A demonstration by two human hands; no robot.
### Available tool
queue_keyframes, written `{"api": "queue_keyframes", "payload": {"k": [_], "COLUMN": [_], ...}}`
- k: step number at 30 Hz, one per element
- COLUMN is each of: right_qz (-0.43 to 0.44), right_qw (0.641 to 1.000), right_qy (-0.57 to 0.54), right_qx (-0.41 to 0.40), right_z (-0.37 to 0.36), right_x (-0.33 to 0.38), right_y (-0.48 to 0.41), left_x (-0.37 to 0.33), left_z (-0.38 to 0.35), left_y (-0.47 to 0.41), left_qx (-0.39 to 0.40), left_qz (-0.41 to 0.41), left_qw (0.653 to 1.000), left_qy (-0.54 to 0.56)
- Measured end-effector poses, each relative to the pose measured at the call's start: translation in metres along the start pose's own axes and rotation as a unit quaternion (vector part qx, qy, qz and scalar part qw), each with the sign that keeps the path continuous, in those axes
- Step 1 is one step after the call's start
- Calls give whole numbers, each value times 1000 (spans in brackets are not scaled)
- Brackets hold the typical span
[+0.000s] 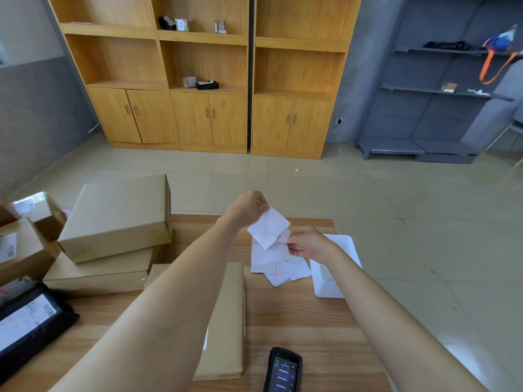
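Seemingly mid-peel, the left hand (247,208) pinched a label (269,227) above the table (297,321) and the right hand (307,244) pinched its backing (266,254), so the next move likely needed a steady pull apart.

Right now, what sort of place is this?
Probably a parcel-handling office or mailroom. Taped cardboard boxes are stacked on the wooden table, a black mailer bag carries a barcode label, and what looks like a handheld scanner lies nearby. The left hand and right hand pinch white paper slips.
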State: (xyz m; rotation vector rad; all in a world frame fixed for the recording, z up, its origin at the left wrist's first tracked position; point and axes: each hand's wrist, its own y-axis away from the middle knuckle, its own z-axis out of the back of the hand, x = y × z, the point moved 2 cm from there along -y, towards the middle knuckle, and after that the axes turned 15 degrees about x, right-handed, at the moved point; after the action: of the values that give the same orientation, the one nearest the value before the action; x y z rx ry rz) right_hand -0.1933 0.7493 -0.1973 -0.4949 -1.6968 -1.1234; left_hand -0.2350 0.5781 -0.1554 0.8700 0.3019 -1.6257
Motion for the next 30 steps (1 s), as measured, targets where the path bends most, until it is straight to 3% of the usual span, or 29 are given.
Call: {"api": "queue_keyframes", "payload": {"k": [8, 18, 26, 30], "right_qz": [-17, -61, -89, -102], "right_qw": [995, 983, 988, 979], "right_qy": [84, 172, 114, 164], "right_qx": [-50, -34, -51, -65], "right_z": [-1, -4, -7, -6], "right_x": [4, 3, 4, 2], "right_y": [-3, -4, 1, 0], "left_x": [2, 0, 1, 3], "left_z": [-2, 2, 2, 1], "left_y": [0, 2, 3, 2], "left_qx": [4, 1, -3, -1], "left_qz": [2, -4, 1, 3], "left_qw": [1000, 1000, 1000, 1000], "left_qy": [0, 4, -18, -13]}}
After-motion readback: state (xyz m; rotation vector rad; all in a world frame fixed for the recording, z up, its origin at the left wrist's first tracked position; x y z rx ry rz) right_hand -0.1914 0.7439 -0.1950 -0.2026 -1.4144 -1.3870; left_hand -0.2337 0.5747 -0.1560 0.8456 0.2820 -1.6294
